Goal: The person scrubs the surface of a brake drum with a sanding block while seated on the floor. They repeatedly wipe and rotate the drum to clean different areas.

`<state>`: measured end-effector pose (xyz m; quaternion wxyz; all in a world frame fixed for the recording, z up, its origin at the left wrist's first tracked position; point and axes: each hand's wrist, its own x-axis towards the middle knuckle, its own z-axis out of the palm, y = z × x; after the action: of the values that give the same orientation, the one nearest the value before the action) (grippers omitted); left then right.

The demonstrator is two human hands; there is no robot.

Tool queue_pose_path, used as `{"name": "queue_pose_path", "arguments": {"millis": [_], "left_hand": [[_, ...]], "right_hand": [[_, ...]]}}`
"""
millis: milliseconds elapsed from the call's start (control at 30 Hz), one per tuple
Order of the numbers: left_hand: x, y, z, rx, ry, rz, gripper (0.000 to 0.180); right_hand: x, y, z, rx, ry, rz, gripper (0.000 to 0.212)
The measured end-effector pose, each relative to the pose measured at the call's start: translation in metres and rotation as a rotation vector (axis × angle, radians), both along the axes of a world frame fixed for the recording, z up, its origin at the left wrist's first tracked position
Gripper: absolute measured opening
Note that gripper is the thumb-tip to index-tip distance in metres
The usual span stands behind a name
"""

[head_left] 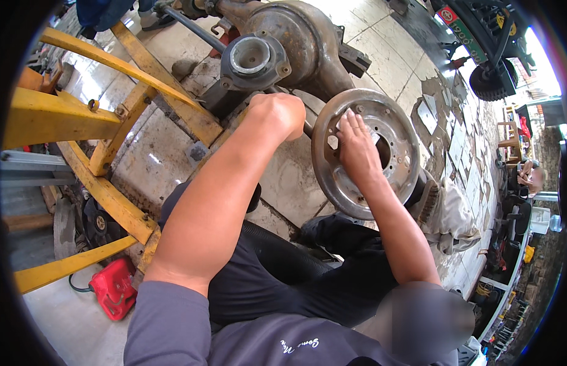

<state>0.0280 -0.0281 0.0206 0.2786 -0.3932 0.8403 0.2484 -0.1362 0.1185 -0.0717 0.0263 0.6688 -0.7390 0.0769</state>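
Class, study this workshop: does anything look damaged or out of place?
Yes: on the right, beyond the wheel rim, floor tiles lie cracked and in jagged pieces, unlike the more regular tiling beside the axle housing.

The workshop floor (393, 55) is laid with pale square tiles, whose joints are darkened and whose faces are marked by grime. Toward the right the tiling is broken up, and loose tile shards (457, 146) are strewn over brownish ground. Much of the left side is taken up by a yellow-painted steel frame (57, 116), its beams joined at angles. At the upper right, strong daylight is let in through a bright opening (543, 61), and glare is thrown back by the tiles. Below it, a wooden stool (509, 144) is placed near a rough brown wall (550, 160).
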Motion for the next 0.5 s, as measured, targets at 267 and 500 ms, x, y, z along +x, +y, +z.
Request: {"name": "queue_pose_path", "arguments": {"millis": [267,500], "left_hand": [[0.005,0.001,-0.001,0.01,0.002,-0.008,0.041],[0.003,-0.001,-0.003,0.007,0.012,-0.006,0.039]], "right_hand": [[0.008,0.003,-0.004,0.047,0.042,0.003,0.041],[0.008,0.002,-0.002,0.045,0.023,-0.021,0.043]]}}
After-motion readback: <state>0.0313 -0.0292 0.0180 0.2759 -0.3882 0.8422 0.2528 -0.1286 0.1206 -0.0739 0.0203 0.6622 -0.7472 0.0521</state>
